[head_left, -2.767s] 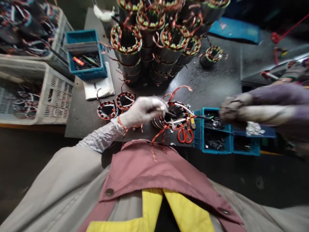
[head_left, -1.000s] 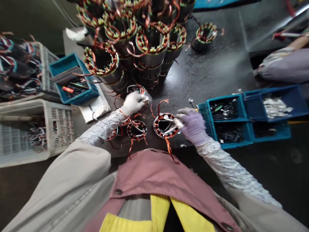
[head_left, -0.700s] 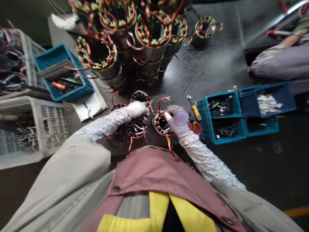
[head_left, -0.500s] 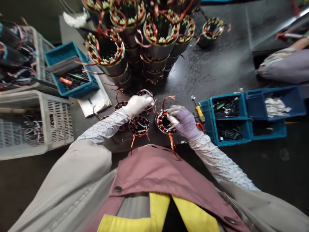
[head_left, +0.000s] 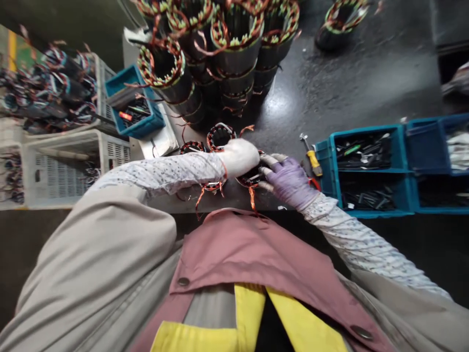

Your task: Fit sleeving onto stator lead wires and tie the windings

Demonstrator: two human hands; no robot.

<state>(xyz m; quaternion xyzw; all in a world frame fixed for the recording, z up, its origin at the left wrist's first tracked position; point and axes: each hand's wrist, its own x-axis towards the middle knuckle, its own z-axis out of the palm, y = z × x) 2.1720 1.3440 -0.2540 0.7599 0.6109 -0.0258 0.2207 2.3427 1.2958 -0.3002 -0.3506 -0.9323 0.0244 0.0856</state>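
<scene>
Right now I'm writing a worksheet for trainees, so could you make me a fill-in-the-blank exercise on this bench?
1. The left hand is gloved in ____.
2. As pictured, the purple-gloved right hand is at the ____ side of the round, copper-wired ring.
3. In this view, the yellow-handled metal screwdriver lies to the ____ of the blue, divided plastic bin.

Missing words: white; right; left.

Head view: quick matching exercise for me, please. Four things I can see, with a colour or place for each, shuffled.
1 left hand
2 right hand
3 hand tool
4 slotted crates

A yellow-handled
B left of the table
C gloved in purple, with paler fingers
D gloved in white

Pairs: 1-D, 2-C, 3-A, 4-B.
</scene>
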